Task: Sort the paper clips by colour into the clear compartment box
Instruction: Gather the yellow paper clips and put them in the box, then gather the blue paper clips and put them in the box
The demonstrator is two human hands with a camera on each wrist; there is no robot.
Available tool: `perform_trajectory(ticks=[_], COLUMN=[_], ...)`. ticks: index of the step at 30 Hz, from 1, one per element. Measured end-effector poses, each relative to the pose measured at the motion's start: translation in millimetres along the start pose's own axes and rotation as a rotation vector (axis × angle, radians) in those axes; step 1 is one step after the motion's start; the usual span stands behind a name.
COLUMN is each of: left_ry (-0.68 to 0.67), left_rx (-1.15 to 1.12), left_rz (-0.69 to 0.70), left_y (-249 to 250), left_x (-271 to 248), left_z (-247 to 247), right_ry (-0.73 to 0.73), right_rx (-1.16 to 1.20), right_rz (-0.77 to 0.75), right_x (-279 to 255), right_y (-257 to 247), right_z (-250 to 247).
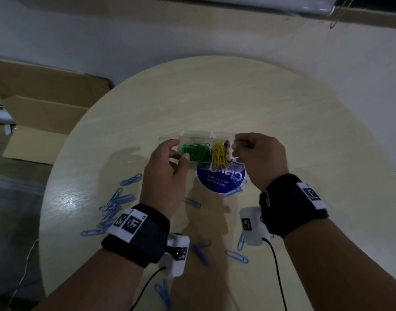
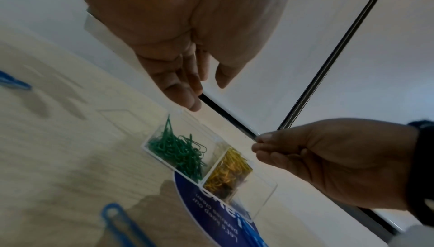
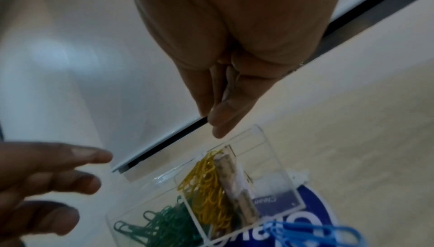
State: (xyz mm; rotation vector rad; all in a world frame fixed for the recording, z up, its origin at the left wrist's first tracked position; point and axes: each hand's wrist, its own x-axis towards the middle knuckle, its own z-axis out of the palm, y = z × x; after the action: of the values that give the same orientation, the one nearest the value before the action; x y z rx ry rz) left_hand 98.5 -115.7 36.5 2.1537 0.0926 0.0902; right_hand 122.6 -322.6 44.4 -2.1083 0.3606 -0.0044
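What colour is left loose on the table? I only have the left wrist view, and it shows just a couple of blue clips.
Observer: Every loose one I see is blue. In the head view, a heap of blue clips lies left of the left hand.
Operator: Is the end compartment past the yellow empty?
Observer: No. The right wrist view shows something white in it, beside the yellow clips.

Bare table lies beyond the clear box; blue clips litter the near side.
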Motion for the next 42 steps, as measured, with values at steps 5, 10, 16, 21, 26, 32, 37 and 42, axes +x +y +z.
perform_trajectory(ticks=[5,10,16,21,26,32,37,42], left_ry=[0.005,0.002,0.002,0.021,0.02,0.005,0.009,-0.004], left_rx=[0.052,0.097,0.112,0.099,0.097,0.096,0.109,0.252], left_rz=[0.035,0.089,0.097,0.098,0.095,0.078,0.099,0.092], left_y=[-14,-24,-28,-32,-36,-40,-41,-61], left_x=[-7,-14,-19,-21,-25,-27,-30,-46], left_z=[-14,-18,-21,-24,-27,-27,-31,-66], right_ry=[0.0,-0.063,-0.037,-0.05,-0.1,-0.032,0.024,0.148], right_rx=[-0.132,-0.61,-0.709,-0.634,-0.643,-0.602,-0.595,-0.411], right_rz=[-0.165,-0.474,-0.5,-0.517,-0.523,-0.525,-0.593,-0.498], right_x=[-19,-13,-2,0,2,6,0,-33], right_y=[7,14,12,15,20,21,19,33], right_z=[-10,10,19,17,15,19,23,-7])
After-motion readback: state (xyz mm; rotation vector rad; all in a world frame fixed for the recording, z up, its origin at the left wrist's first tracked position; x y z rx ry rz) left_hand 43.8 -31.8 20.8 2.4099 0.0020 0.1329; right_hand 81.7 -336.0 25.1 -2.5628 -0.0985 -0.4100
